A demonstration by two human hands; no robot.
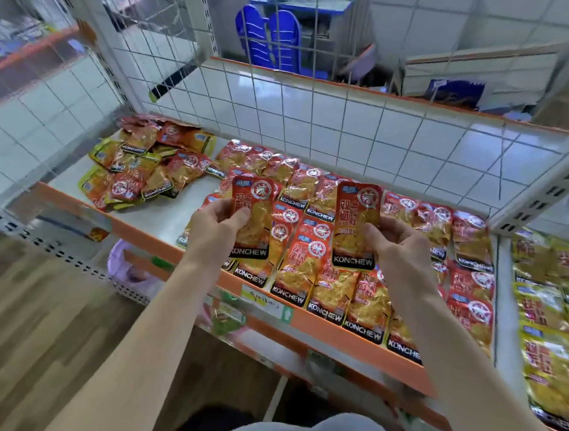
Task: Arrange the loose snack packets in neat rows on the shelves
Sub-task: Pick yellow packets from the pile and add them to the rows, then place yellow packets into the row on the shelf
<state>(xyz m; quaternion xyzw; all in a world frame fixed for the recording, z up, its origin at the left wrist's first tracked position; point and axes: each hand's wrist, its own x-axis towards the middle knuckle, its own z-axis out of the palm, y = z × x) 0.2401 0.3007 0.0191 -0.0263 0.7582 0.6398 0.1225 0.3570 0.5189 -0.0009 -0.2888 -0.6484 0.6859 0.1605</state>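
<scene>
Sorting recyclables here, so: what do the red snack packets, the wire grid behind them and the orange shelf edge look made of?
Red snack packets: probably glossy plastic film, perhaps foil-lined; they glint, wrinkle and have flat sealed ends. Wire grid: thin metal rods with a white coating, judging by the straight rigid squares. Orange shelf edge: likely painted sheet metal, smooth.

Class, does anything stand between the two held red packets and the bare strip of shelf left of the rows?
Nothing visible does. The left hand and right hand hold the left packet and right packet above the rows; the bare shelf strip lies open between rows and loose pile.
</scene>
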